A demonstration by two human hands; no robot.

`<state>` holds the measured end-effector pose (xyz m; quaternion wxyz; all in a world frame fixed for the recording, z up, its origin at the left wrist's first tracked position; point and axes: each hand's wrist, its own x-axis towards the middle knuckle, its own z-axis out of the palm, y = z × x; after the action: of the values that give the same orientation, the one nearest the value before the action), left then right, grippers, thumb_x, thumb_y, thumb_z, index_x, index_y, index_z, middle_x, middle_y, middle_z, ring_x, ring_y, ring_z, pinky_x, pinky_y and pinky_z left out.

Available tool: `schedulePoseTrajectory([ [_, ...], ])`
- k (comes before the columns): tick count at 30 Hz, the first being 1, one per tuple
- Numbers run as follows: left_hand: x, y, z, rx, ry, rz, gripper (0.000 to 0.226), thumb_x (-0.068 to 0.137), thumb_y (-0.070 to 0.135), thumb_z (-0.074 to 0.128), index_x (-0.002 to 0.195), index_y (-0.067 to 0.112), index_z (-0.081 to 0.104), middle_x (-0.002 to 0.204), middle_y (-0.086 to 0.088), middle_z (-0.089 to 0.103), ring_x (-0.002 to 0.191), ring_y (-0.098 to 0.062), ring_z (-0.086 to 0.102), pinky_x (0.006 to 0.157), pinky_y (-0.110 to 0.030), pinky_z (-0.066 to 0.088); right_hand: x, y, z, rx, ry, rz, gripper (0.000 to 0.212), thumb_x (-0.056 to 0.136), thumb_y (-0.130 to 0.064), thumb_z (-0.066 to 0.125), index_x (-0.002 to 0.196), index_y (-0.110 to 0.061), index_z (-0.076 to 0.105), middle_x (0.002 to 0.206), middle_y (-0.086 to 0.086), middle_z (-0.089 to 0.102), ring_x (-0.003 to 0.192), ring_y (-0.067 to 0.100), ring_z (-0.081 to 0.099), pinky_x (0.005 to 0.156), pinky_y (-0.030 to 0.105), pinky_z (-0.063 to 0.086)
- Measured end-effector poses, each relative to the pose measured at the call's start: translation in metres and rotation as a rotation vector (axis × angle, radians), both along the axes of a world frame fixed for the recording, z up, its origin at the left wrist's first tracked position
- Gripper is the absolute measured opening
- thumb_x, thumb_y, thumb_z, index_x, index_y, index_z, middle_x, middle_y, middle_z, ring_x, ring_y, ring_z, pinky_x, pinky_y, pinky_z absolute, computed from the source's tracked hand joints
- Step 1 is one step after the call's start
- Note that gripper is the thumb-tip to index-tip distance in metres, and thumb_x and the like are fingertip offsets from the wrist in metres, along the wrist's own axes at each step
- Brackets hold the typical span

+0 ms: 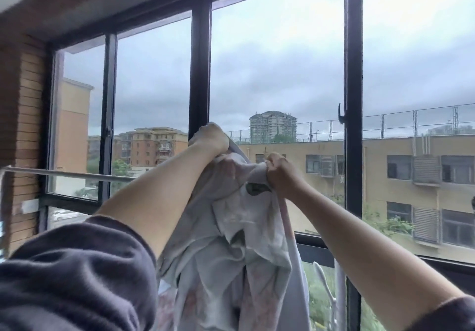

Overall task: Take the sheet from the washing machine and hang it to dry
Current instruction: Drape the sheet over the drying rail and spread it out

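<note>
- Left fingers: curled over the top of the sheet and clenched on a fold. The tips are hidden behind the knuckles of the left hand.
- Right fingers: closed round a gathered neck of cloth, a little lower than the left and just beside it. The right hand is seen from the back.
- Sheet: pale with a faint pink print and one dark motif near the right hand. It is bunched and held up at arm's length before the window. The rest hangs in folds between the forearms.
- Rod: thin and pale. It runs from the left wall toward the hands and passes behind the left forearm.
- Done, by judgement: the sheet is out of the washing machine and raised to about rod height.
- Left, by judgement: getting the cloth over the rod and spreading it along. The sheet is a wad, so hanging is at most just begun.
- Hidden: the rod's stretch behind the arm and sheet. Cannot tell whether any cloth already lies over it. A grey edge curving down behind the bunch may be a far layer, but this is unsure.
- Cut off: the sheet's lower end, below the frame. A dark sleeve fills the lower left corner.
- Not in view: the washing machine.
- Unclear: white shapes low on the right, beside the sheet. They may be a rack or hangers, but are too blurred to name.
</note>
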<state>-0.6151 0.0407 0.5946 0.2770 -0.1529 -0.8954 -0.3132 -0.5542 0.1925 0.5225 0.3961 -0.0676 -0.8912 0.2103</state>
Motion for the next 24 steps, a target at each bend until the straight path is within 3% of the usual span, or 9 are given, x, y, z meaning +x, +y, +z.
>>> schedulePoseTrajectory([
  [3,-0.012,-0.012,0.0,-0.038,-0.047,-0.036,0.027,0.092,0.009,0.045,0.115,0.004,0.058,0.122,-0.015,0.058,0.112,-0.03,0.056,0.081,-0.034,0.044,-0.005,-0.007,-0.001,-0.053,0.001,0.089,0.034,0.101,-0.032,0.034,0.098,-0.008,0.058,0.103,0.016,0.063,0.093,0.028,0.055,0.076,0.035,0.04],
  [6,-0.023,-0.017,0.003,-0.075,-0.142,-0.175,0.033,0.094,0.004,0.043,0.125,-0.005,0.053,0.126,-0.015,0.056,0.104,-0.026,0.055,0.074,-0.028,0.047,-0.007,-0.032,0.015,-0.008,0.015,0.169,0.036,0.1,-0.037,0.038,0.089,-0.01,0.059,0.085,0.006,0.063,0.08,0.022,0.057,0.066,0.031,0.041],
  [9,-0.05,-0.02,-0.008,-0.065,-0.337,-0.353,0.029,0.098,0.01,0.042,0.119,-0.004,0.056,0.097,-0.012,0.06,0.074,-0.02,0.05,0.057,-0.025,0.043,-0.016,-0.068,0.034,0.099,-0.068,0.138,0.025,0.098,-0.033,0.043,0.084,-0.02,0.059,0.072,-0.005,0.057,0.065,0.008,0.05,0.054,0.024,0.034],
  [11,-0.06,-0.025,-0.014,-0.006,-0.412,-0.403,0.027,0.099,0.009,0.037,0.096,-0.003,0.061,0.077,-0.01,0.051,0.061,-0.018,0.046,0.054,-0.028,0.043,-0.024,-0.083,0.04,0.147,-0.101,0.084,0.025,0.094,-0.028,0.047,0.078,-0.016,0.063,0.072,0.002,0.062,0.064,0.013,0.052,0.054,0.025,0.035],
  [12,-0.064,-0.03,-0.014,0.06,-0.412,-0.416,0.026,0.099,0.006,0.037,0.097,-0.004,0.061,0.071,-0.008,0.046,0.058,-0.017,0.043,0.051,-0.027,0.039,-0.028,-0.086,0.037,0.171,-0.103,0.045,0.026,0.091,-0.027,0.048,0.074,-0.014,0.063,0.072,0.004,0.064,0.064,0.016,0.053,0.055,0.026,0.037],
  [16,-0.079,-0.057,-0.005,0.33,-0.352,-0.52,0.038,0.096,0.004,0.042,0.132,-0.006,0.046,0.069,0.001,0.038,0.08,-0.021,0.047,0.051,-0.02,0.037,-0.042,-0.093,0.017,0.245,-0.094,-0.088,0.03,0.085,-0.03,0.048,0.067,-0.014,0.066,0.081,0.001,0.067,0.073,0.018,0.058,0.067,0.032,0.049],
  [19,-0.09,-0.067,-0.001,0.37,-0.321,-0.491,0.037,0.097,0.008,0.042,0.131,-0.005,0.047,0.068,0.001,0.039,0.062,-0.014,0.044,0.039,-0.016,0.039,-0.041,-0.093,0.013,0.192,-0.084,-0.092,0.031,0.084,-0.033,0.048,0.072,-0.012,0.069,0.08,0.002,0.069,0.076,0.022,0.062,0.072,0.036,0.053],
  [21,-0.103,-0.074,0.004,0.392,-0.266,-0.385,0.034,0.097,0.011,0.043,0.125,-0.005,0.051,0.074,-0.004,0.048,0.068,-0.016,0.05,0.046,-0.017,0.041,-0.039,-0.093,0.012,0.13,-0.088,-0.083,0.031,0.086,-0.031,0.05,0.073,-0.009,0.068,0.071,0.007,0.068,0.071,0.026,0.062,0.068,0.036,0.05],
  [24,-0.128,-0.083,-0.001,0.325,-0.178,-0.224,0.031,0.095,0.012,0.045,0.117,-0.007,0.055,0.109,-0.017,0.061,0.101,-0.03,0.06,0.079,-0.03,0.047,-0.034,-0.084,0.01,0.042,-0.131,-0.067,0.032,0.091,-0.03,0.052,0.072,-0.008,0.066,0.07,0.008,0.068,0.065,0.022,0.057,0.064,0.035,0.047],
])
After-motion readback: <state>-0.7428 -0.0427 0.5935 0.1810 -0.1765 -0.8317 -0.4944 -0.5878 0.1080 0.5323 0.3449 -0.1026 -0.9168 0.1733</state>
